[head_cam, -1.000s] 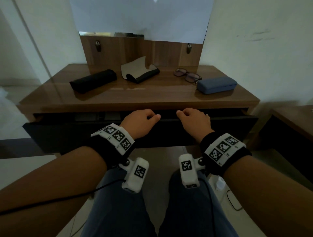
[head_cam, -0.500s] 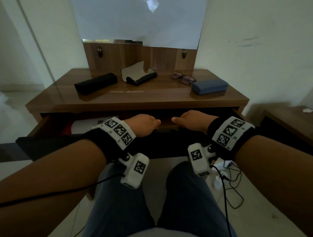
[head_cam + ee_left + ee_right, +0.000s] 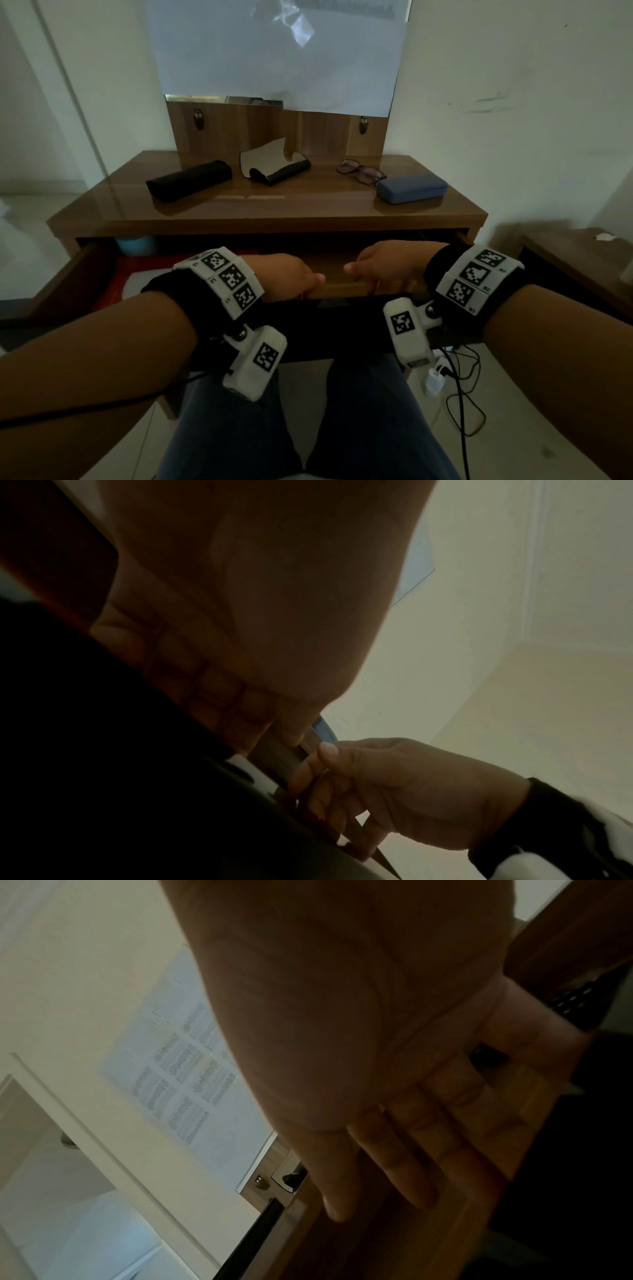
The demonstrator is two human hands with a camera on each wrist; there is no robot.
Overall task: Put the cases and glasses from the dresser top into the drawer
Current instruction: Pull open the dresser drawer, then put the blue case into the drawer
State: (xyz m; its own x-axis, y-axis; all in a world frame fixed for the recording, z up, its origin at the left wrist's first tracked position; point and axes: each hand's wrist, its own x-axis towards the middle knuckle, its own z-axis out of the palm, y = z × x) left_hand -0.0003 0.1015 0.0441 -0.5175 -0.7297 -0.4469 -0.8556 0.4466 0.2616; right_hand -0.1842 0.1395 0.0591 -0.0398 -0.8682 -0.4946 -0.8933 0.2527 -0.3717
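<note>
Gripping drawer [image 3: 342, 310] front: left hand [image 3: 284, 277], right hand [image 3: 387, 265].

Seen from below, the left hand [image 3: 246, 610] fills the upper frame, its fingers [image 3: 205, 691] curled over the dark front edge of the drawer [image 3: 103, 791]. Lower right, the right hand [image 3: 394, 791] takes its own grip on the same edge, thumb on top and fingers wrapped beneath, a black wristband [image 3: 548, 829] with a white block at the wrist. A pale wall [image 3: 496, 615] and a strip of light blue [image 3: 416, 569] fill the background, and a small blue sliver [image 3: 325, 730] shows just above the right thumb.
</note>
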